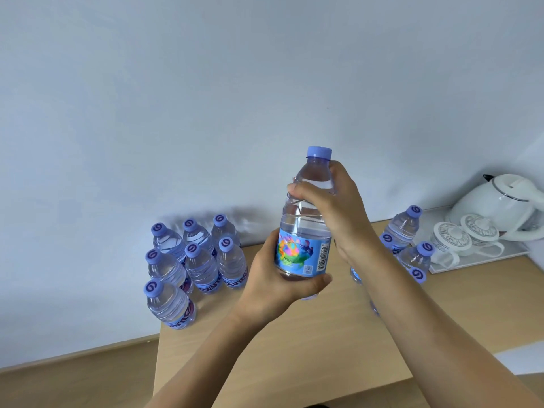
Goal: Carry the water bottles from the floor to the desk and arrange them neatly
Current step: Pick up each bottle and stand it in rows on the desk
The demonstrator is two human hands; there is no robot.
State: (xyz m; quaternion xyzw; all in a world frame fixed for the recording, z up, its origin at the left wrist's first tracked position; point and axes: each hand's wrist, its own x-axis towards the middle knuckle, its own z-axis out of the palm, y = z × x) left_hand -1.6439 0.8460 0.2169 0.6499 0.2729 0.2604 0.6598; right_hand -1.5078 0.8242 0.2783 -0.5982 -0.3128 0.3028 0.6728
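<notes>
Both our hands wrap one water bottle (306, 219), upright above the desk (294, 348): our left hand (273, 278) curls round its labelled base, our right hand (332, 201) round its shoulder. Seven bottles (194, 260) cluster at the desk's far left corner.

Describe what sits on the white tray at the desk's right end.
On the white tray stand a white kettle and two patterned white cups. The tray's right part runs out of the frame, so anything there cannot be seen.
</notes>
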